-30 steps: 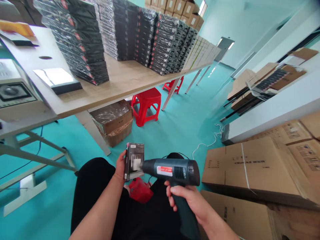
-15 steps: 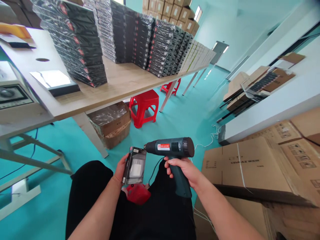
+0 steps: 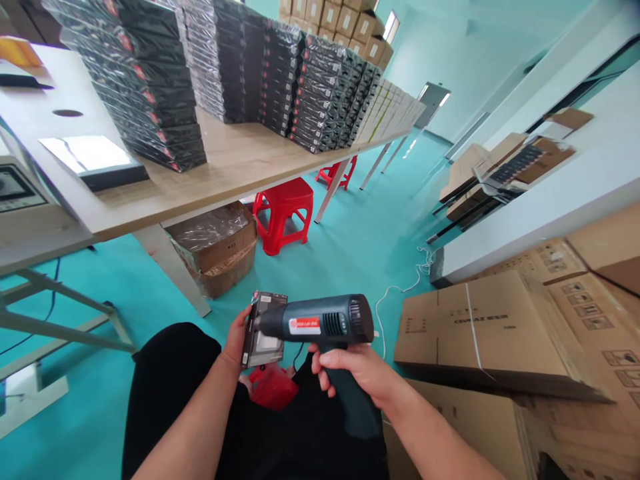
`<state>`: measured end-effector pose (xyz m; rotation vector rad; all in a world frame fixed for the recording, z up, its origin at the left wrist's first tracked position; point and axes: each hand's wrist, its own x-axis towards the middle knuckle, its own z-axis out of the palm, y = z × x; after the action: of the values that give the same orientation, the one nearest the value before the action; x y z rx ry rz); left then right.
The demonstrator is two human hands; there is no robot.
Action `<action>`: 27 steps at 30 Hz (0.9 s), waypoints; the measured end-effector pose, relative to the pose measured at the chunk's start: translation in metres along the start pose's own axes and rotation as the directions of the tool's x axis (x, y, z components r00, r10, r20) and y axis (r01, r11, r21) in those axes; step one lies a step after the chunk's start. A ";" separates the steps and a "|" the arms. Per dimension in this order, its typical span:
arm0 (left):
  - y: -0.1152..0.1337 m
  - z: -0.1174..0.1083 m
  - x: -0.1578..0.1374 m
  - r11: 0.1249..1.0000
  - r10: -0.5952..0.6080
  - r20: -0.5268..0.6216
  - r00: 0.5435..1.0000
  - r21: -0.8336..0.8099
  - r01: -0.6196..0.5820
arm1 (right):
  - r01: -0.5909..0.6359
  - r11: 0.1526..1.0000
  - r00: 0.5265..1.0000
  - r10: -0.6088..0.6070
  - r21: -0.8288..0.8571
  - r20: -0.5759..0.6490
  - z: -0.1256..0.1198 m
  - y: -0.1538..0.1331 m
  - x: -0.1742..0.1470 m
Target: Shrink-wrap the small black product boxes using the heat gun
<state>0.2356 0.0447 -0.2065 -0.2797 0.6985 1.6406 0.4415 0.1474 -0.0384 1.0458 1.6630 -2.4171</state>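
My right hand (image 3: 350, 373) is wrapped round the handle of a dark heat gun (image 3: 320, 320) with a red label on its barrel. The gun's nozzle points left and lies across the front of a small black box (image 3: 270, 357). Whether nozzle and box touch, I cannot tell. That box, with a pale picture on its face, is gripped along its left edge by my left hand (image 3: 236, 340). Part of its face is hidden behind the barrel. Below the box, between my knees, is the red seat of a stool (image 3: 273, 387).
On the wooden table (image 3: 235, 150) stand tall stacks of black film-wrapped boxes (image 3: 320, 93). Under it are an open carton (image 3: 215, 250) with clear film and a red stool (image 3: 283, 213). Large cartons (image 3: 465, 327) rise at my right. A white cable (image 3: 395, 290) lies on the floor.
The heat gun has moved left and down, so its nozzle, formerly at the box's upper right edge, now overlaps the box's face. My left hand keeps its hold on the box.
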 end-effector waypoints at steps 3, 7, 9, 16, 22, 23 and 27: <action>0.000 -0.001 0.000 1.000 0.006 -0.048 0.999 -0.012 -0.007 | 0.046 0.999 0.999 -0.046 0.005 0.026 0.000 -0.003 0.004; 0.001 0.003 -0.005 0.999 -0.014 -0.037 0.999 -0.047 0.012 | 0.122 0.992 0.987 -0.117 0.035 -0.114 -0.020 -0.014 0.022; 0.002 0.005 -0.008 0.998 -0.018 -0.041 0.999 -0.057 0.016 | 0.120 0.992 0.986 -0.115 0.034 -0.117 -0.034 -0.019 0.028; 0.003 0.006 -0.007 0.998 0.005 -0.039 0.999 -0.056 -0.008 | 0.000 0.997 0.999 -0.003 -0.073 -0.046 -0.052 -0.010 0.011; 0.007 0.011 -0.015 0.998 0.029 0.048 0.998 -0.066 -0.025 | -0.133 0.975 0.983 0.152 -0.177 0.101 -0.051 0.014 -0.016; 0.008 0.013 -0.016 0.997 0.030 0.075 0.997 -0.068 -0.025 | -0.130 0.977 0.985 0.146 -0.167 0.089 -0.052 0.017 -0.018; 0.008 0.021 -0.022 0.995 0.063 0.116 0.991 -0.086 -0.053 | -0.080 0.995 0.996 0.077 -0.056 -0.053 -0.050 0.029 -0.021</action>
<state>0.2367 0.0389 -0.1760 -0.2213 0.5538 1.7290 0.4946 0.1700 -0.0609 1.1501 1.6626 -2.2989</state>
